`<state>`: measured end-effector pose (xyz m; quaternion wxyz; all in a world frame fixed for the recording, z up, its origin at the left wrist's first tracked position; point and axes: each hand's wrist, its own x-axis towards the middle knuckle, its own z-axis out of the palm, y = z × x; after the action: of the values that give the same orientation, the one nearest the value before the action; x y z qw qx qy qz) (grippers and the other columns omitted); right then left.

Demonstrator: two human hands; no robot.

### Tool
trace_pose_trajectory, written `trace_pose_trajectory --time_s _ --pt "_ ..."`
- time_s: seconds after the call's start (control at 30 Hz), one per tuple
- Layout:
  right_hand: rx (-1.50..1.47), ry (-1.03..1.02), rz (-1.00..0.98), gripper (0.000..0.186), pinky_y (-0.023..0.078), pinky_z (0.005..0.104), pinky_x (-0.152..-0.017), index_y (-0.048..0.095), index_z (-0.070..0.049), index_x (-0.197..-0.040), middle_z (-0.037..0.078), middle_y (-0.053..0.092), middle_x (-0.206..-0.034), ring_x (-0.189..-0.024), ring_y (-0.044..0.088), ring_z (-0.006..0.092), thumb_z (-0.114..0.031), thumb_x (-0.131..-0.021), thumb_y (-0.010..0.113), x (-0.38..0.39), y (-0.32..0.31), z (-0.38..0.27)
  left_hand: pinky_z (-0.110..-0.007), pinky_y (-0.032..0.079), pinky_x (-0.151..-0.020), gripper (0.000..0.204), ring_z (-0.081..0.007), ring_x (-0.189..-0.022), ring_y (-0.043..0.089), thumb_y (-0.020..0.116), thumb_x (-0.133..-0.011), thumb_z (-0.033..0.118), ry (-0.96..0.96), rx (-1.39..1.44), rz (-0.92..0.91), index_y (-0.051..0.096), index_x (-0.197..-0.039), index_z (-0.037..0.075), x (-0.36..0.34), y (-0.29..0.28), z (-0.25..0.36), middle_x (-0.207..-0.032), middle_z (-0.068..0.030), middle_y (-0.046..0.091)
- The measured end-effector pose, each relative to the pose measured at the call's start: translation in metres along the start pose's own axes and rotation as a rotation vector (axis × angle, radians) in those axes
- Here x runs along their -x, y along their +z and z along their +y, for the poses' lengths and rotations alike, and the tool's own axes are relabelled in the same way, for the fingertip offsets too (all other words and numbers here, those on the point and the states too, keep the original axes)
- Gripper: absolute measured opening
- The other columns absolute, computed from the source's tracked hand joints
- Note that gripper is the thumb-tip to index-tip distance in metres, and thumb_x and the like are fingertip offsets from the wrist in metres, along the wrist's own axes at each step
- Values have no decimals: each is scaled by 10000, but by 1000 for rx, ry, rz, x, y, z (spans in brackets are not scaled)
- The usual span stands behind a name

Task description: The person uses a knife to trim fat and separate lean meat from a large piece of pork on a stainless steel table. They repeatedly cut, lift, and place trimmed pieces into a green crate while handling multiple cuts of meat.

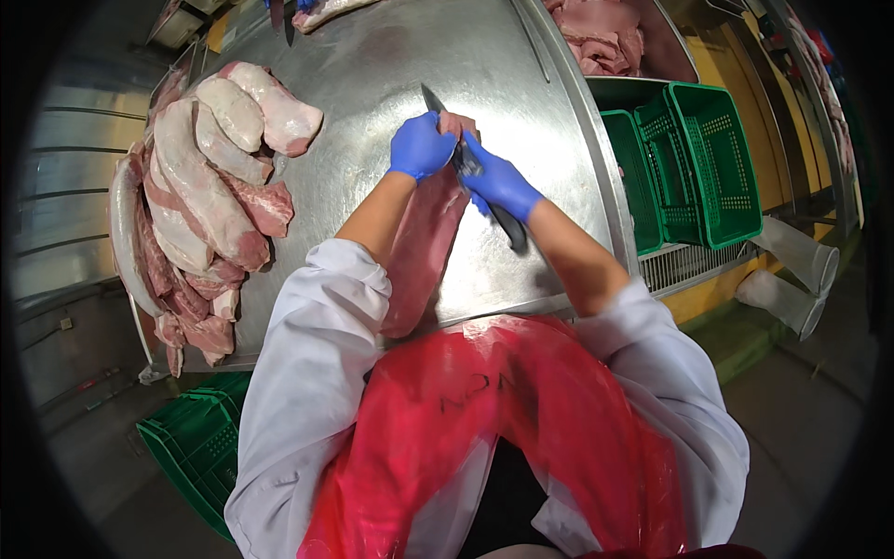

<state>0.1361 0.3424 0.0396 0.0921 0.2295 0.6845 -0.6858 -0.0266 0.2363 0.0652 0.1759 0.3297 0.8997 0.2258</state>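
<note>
A long, pale red piece of pork loin point(424, 247) lies lengthwise on the steel table in front of me. My left hand point(422, 146), in a blue glove, is closed at its far end, fingers curled against the meat. My right hand point(501, 182), also blue-gloved, grips a knife point(510, 228). The dark handle sticks out behind that hand towards me. The blade crosses the far end of the loin, and its tip shows past my left hand. Part of the blade is hidden between the two hands.
Fat-covered pork pieces point(200, 186) are heaped at the table's left. Green crates point(717, 168) stand off the right edge, near a container of cut meat point(596, 42). Another green crate point(196, 438) is low at left. At the far edge, another person's gloved hand point(305, 5) shows beside meat.
</note>
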Motion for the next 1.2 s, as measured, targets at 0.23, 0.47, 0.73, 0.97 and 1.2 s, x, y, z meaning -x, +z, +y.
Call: trace_pose_trajectory --time_s 0.23,0.47,0.73,0.97,1.2 --pt "17 45 -199 841 552 313 -559 151 -242 -1674 88 633 -742 -577 623 153 -59 -960 554 62 10 2 -448 547 -761 321 -406 -832 709 703 -813 307 47 4 88 702 -920 4 -5 -10 -13 -869 -238 716" --pt "-26 57 -132 848 543 319 -565 113 -131 -1671 91 643 -748 -591 621 172 -121 -949 558 16 30 -8 -457 557 -793 318 -389 -864 714 710 -823 305 120 74 -28 713 -975 25 15 -35 12 -917 -209 733" --pt "115 132 -430 852 534 298 -531 111 -273 -1677 60 600 -721 -542 583 132 -110 -965 551 96 57 -3 -338 526 -693 292 -172 -720 643 723 -829 209 169 297 120 679 -982 -35 62 -83 17 -789 -130 691" --pt "284 174 -675 833 542 299 -520 118 -273 -1675 63 597 -736 -531 575 137 -134 -964 530 70 123 -2 -288 502 -667 206 -113 -739 604 733 -808 83 232 567 346 661 -966 -30 194 -156 12 -798 -64 662" --pt "8 140 -487 829 554 261 -554 212 -341 -1654 52 607 -760 -575 572 101 -103 -968 613 107 68 23 -269 479 -851 251 -115 -943 581 692 -799 -21 -136 527 763 634 -1043 -25 427 -178 -61 -1009 -32 626"
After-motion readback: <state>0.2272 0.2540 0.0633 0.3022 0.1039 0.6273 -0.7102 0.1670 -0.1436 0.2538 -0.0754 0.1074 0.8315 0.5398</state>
